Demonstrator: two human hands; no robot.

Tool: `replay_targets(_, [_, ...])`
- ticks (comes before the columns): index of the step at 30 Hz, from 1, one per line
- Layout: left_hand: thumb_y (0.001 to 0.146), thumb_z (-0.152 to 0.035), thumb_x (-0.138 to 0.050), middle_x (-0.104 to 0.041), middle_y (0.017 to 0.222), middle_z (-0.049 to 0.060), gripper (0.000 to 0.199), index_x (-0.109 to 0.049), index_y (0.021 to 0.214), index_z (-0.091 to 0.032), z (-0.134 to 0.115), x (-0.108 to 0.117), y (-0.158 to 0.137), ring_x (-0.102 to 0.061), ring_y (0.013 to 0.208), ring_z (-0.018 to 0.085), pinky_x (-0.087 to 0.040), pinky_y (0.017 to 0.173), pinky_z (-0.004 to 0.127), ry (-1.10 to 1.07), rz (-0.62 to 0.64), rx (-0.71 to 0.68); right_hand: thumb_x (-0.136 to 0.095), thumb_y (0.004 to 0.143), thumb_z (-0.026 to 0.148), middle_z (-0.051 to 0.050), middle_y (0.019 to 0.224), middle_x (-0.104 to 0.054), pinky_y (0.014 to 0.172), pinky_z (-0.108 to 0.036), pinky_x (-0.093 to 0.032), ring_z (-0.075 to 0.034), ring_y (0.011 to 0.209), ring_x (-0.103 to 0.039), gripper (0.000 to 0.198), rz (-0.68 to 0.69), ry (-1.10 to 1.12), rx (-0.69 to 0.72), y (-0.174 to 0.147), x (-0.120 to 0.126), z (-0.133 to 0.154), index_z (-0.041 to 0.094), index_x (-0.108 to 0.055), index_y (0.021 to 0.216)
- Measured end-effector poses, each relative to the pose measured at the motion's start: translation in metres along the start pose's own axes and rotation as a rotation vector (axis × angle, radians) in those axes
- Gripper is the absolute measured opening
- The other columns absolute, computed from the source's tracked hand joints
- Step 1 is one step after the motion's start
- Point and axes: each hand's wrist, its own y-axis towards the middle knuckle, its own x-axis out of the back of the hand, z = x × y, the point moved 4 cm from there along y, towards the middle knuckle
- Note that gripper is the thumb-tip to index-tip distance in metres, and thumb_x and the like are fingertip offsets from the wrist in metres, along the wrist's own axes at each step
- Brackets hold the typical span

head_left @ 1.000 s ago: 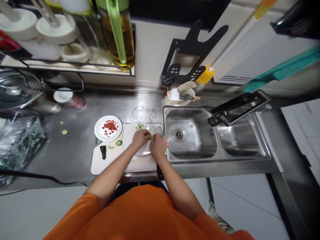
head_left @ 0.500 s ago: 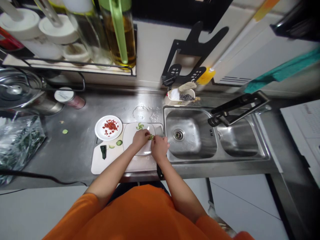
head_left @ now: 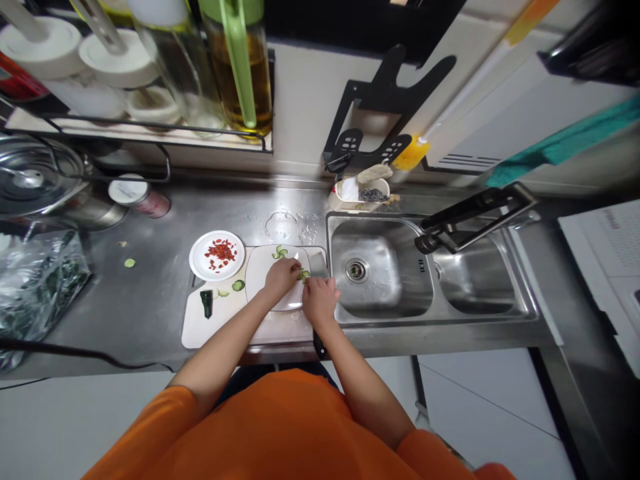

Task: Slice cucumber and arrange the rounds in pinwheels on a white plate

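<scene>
From where I stand, both hands meet over the right side of a square plate (head_left: 257,270). A small cluster of cucumber slices (head_left: 303,275) sits there, right at the fingertips of the left hand (head_left: 283,277), with the right hand (head_left: 321,300) just beside it. Fingers on both are bent, but I can't tell whether either is pinching the slices. More slices (head_left: 280,252) lie near the plate's far edge. Left of it, on the cutting board (head_left: 195,332), rests a dark green cucumber end (head_left: 207,304).
</scene>
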Motion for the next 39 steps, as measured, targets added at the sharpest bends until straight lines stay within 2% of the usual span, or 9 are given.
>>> replay_targets(5, [0.077,-0.020,-0.052,-0.065,0.088,0.005,0.019,-0.067,0.089,-0.020,0.001,-0.004,0.001,-0.057,0.087,0.018,-0.043,0.078,0.028,0.015,0.018,-0.056,-0.046,0.090,0.026,-0.009,0.098,-0.062,0.072,-0.033,-0.026,-0.026,0.102,-0.040,0.020,0.010,-0.002,0.003,0.000,0.000,0.001,0.022,-0.064,0.096])
replay_targets(28, [0.077,-0.021,-0.054,-0.066,0.086,0.005,0.015,-0.067,0.083,-0.018,0.002,-0.002,0.002,-0.058,0.085,0.018,-0.044,0.078,0.029,0.006,-0.003,-0.028,-0.045,0.090,0.026,-0.008,0.100,-0.064,0.073,-0.033,-0.027,-0.026,0.101,-0.042,0.021,0.023,0.025,0.016,-0.002,0.001,0.003,0.022,-0.065,0.096])
replay_targets(31, [0.078,-0.021,-0.053,-0.066,0.085,0.005,0.015,-0.067,0.084,-0.019,-0.002,0.006,-0.001,-0.059,0.084,0.018,-0.044,0.078,0.028,-0.013,-0.035,-0.034,-0.046,0.089,0.026,-0.006,0.100,-0.064,0.071,-0.032,-0.027,-0.025,0.100,-0.043,0.021,0.011,0.038,0.024,-0.003,0.004,0.003,0.023,-0.065,0.098])
replay_targets(34, [0.080,-0.023,-0.053,-0.067,0.087,0.004,0.016,-0.067,0.086,-0.020,0.001,0.022,-0.012,-0.059,0.086,0.018,-0.044,0.080,0.027,-0.034,-0.122,-0.054,-0.047,0.089,0.026,-0.006,0.099,-0.064,0.070,-0.031,-0.026,-0.025,0.100,-0.043,0.021,0.002,0.055,0.034,-0.006,0.007,0.002,0.024,-0.065,0.099])
replay_targets(36, [0.081,-0.025,-0.053,-0.067,0.091,0.005,0.018,-0.067,0.089,-0.019,0.010,0.037,-0.025,-0.059,0.085,0.017,-0.044,0.081,0.026,-0.043,-0.210,-0.041,-0.048,0.088,0.026,-0.006,0.098,-0.065,0.070,-0.031,-0.026,-0.025,0.100,-0.043,0.020,0.001,0.067,0.043,-0.009,0.007,0.001,0.024,-0.066,0.099])
replay_targets(39, [0.082,-0.030,-0.052,-0.068,0.094,0.006,0.023,-0.068,0.092,-0.018,0.040,0.061,-0.054,-0.060,0.080,0.017,-0.045,0.079,0.028,-0.023,-0.339,0.086,-0.049,0.088,0.025,-0.006,0.094,-0.065,0.069,-0.031,-0.025,-0.024,0.098,-0.043,0.020,-0.012,0.086,0.072,-0.014,0.007,-0.001,0.023,-0.067,0.097])
